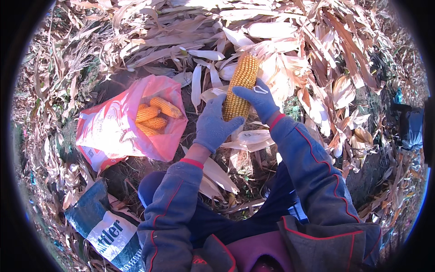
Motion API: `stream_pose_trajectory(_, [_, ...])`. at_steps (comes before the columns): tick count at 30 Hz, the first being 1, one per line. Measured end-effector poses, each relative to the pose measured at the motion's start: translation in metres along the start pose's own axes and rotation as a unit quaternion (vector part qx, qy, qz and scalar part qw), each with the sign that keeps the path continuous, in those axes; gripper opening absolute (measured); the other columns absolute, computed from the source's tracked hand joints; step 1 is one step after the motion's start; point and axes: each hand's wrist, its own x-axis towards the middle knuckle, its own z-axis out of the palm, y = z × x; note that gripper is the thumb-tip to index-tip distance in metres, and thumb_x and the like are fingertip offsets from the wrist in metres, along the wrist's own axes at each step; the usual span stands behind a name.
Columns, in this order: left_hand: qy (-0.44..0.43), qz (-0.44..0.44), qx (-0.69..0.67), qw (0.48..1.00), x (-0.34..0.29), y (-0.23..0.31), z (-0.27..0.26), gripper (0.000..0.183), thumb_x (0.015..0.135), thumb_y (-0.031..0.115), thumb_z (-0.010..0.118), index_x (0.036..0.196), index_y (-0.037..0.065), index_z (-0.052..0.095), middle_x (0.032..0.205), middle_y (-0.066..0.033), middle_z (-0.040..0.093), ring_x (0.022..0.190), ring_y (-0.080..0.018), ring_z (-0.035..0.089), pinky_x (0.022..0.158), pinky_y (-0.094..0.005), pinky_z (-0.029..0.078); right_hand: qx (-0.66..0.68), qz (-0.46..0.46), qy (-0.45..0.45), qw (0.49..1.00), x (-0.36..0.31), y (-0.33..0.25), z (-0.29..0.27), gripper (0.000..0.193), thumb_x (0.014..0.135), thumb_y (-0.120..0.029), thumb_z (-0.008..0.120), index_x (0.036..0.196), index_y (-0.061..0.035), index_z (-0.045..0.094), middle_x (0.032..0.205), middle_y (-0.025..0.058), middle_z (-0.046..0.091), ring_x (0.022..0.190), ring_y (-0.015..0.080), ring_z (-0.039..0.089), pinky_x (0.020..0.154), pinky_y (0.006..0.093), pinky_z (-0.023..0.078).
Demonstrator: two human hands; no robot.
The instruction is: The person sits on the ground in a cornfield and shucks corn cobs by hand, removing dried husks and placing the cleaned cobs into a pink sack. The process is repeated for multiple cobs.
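Note:
A husked yellow ear of corn [244,75] is held up in front of me, tilted with its top leaning right. Around its lower left side wraps my left hand [216,123], in a grey-blue knitted glove. My right hand [261,100], gloved the same way, grips the ear from the right, thumb across the kernels. A small white loop shows on the right glove. To the left of my hands, a pink-and-white sack [111,124] lies with its mouth toward me, and several husked ears [148,119] sit inside it.
Dry husks and stalks [181,31] cover the ground ahead and to both sides. A dark bag with a white panel [111,233] lies at my lower left, beside my knee. At the far right is a dark blue object [411,129] I cannot make out.

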Motion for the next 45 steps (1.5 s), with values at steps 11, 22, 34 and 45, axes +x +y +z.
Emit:
stream_pose_trajectory(11, [-0.061, -0.302, -0.565, 0.766, -0.003, -0.015, 0.011, 0.044, 0.071, 0.033, 0.072, 0.101, 0.005, 0.055, 0.079, -0.0043, 0.062, 0.060, -0.0126, 0.061, 0.045, -0.0255, 0.048, -0.085, 0.112, 0.071, 0.988, -0.010, 0.013, 0.022, 0.036, 0.081, -0.029, 0.066, 0.096, 0.0022, 0.057, 0.081, 0.0072, 0.060, 0.067, 0.0109, 0.056, 0.062, 0.0251, 0.047])
stream_pose_trajectory(22, [0.033, -0.510, -0.504, 0.696, -0.021, -0.056, -0.013, 0.036, 0.074, 0.043, 0.063, 0.099, 0.019, 0.052, 0.080, -0.0015, 0.058, 0.057, -0.0172, 0.056, 0.040, -0.0293, 0.040, -0.346, 0.033, 0.088, 0.933, 0.021, -0.005, -0.047, 0.018, 0.076, -0.022, 0.066, 0.083, -0.0060, 0.063, 0.069, 0.0047, 0.060, 0.058, 0.0124, 0.056, 0.058, 0.0264, 0.046])
stream_pose_trajectory(34, [0.084, -0.345, -0.666, 0.657, -0.014, -0.046, 0.001, 0.042, 0.078, 0.033, 0.061, 0.110, 0.008, 0.051, 0.096, -0.0078, 0.059, 0.082, -0.0230, 0.060, 0.068, -0.0362, 0.053, -0.202, 0.271, -0.195, 0.921, -0.027, 0.037, 0.032, 0.032, 0.070, -0.027, 0.073, 0.092, -0.0077, 0.062, 0.074, 0.0001, 0.059, 0.065, 0.0093, 0.055, 0.056, 0.0246, 0.046])
stream_pose_trajectory(45, [0.136, -0.485, -0.573, 0.647, -0.025, -0.126, -0.017, 0.047, 0.077, 0.049, 0.057, 0.106, 0.013, 0.050, 0.086, -0.0078, 0.058, 0.068, -0.0291, 0.059, 0.046, -0.0320, 0.046, -0.457, -0.054, -0.008, 0.888, 0.015, 0.029, -0.024, 0.024, 0.076, -0.029, 0.066, 0.079, -0.0048, 0.062, 0.068, 0.0119, 0.060, 0.062, 0.0249, 0.058, 0.062, 0.0333, 0.045])
